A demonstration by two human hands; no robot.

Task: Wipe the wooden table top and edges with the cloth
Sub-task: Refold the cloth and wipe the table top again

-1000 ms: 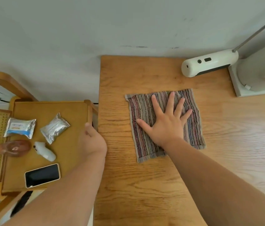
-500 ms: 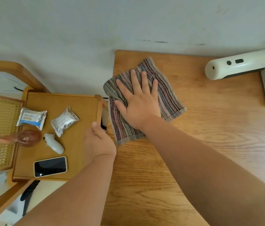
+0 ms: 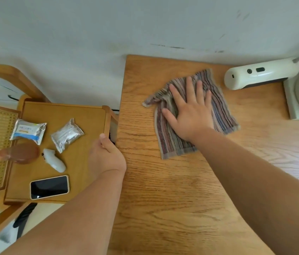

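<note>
1. The wooden table (image 3: pixel 163 199) fills the middle and right of the view, with its far edge against a pale wall (image 3: pixel 90 43) at 12 o'clock
2. A lower side table (image 3: pixel 86 177) stands just beside it at 9 o'clock, with a narrow gap between the two
3. A white lamp base (image 3: pixel 292 107) sits on the wooden table at 2 o'clock. Its long lamp head (image 3: pixel 260 74) reaches low over the top toward 9 o'clock
4. The cloth (image 3: pixel 220 111), striped, lies on the table top at about 1 o'clock from the table's middle. It is near the far edge and just beside the lamp head, and its corner toward 10 o'clock is rumpled and folded over
5. The right hand (image 3: pixel 191 116) lies palm down on the cloth. Its fingers are straight and slightly spread, pointing to 12, with the thumb out toward 10 o'clock
6. The left hand (image 3: pixel 106 159) rests at the wooden table's 9 o'clock edge, over the gap. The thumb points to 12 at the side table's rim; the other fingers curl down out of sight, so I cannot tell which edge they hold
7. On the side table a phone (image 3: pixel 49 187) lies screen up at 6 o'clock
8. Two foil packets (image 3: pixel 67 135) lie toward 11 o'clock, a brown round object (image 3: pixel 22 153) at 9, and a small white gadget (image 3: pixel 54 160) near the middle
</note>
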